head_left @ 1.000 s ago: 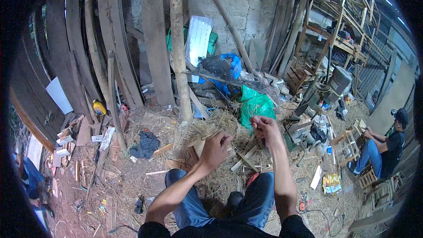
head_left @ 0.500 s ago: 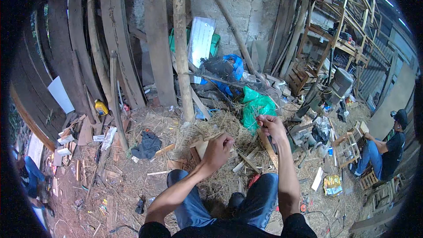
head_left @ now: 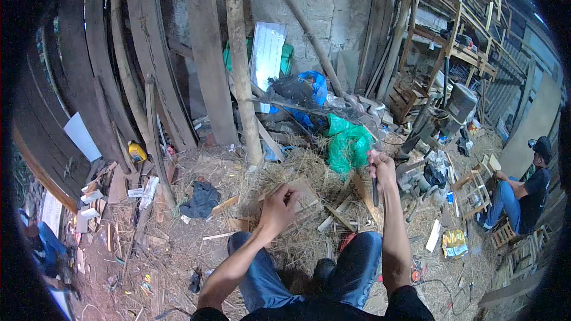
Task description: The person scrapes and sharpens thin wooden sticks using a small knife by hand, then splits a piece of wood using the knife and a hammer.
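My left hand is closed, its fingers curled together in front of a light wooden piece low over the straw. Whether the fingertips pinch something small or touch that wood, I cannot make out. My right hand is raised to the right, wrapped around a dark-handled tool. The dark handle sticks out below the fist; the tool's head is not clear. Behind the right hand lies a green plastic bag. My knees, in jeans, are on either side below the hands.
A dark cloth and wood scraps lie on the straw-covered ground. A wooden post stands ahead. A yellow bottle is at left. To the right, a person sits by a wooden frame. Another person is at far left.
My left hand has moved slightly left and down, showing more of the wooden piece. My right hand has shifted a little right, and the dark handle below it now hangs nearly upright.
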Demonstrator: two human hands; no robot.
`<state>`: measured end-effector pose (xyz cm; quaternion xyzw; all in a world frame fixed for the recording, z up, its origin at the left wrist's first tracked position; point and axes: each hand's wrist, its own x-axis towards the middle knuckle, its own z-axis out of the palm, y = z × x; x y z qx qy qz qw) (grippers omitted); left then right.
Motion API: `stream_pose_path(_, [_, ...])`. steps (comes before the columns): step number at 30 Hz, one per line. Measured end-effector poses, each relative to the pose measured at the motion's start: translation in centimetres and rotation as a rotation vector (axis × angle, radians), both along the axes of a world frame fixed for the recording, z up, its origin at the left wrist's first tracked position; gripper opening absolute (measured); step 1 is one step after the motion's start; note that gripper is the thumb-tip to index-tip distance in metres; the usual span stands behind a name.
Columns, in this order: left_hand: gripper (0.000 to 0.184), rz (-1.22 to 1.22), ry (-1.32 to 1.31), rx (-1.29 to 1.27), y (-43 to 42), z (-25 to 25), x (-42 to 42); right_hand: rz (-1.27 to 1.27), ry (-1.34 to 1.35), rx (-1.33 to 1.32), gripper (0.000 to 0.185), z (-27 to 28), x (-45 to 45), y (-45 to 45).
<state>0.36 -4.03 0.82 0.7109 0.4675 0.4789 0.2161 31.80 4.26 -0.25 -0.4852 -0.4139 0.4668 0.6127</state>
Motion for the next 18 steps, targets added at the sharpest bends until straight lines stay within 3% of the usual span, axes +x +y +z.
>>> stream_pose_path(3, [0.011,0.071,-0.047,-0.059,0.8,0.3,0.3,0.074,-0.019,0.006,0.027,1.8,-4.1,-3.3])
stream_pose_path(8, [0.008,0.072,0.137,0.287,1.9,0.6,3.1,0.279,0.030,0.043,0.026,2.9,-11.4,-6.3])
stream_pose_path(13, [0.010,0.001,0.253,0.428,1.8,0.7,4.1,0.421,0.066,-0.025,0.020,2.9,-10.6,-5.3])
stream_pose_path(18, [0.012,-0.002,0.393,0.414,1.2,-0.1,3.6,0.245,0.028,-0.076,0.021,2.9,-8.7,-4.6])
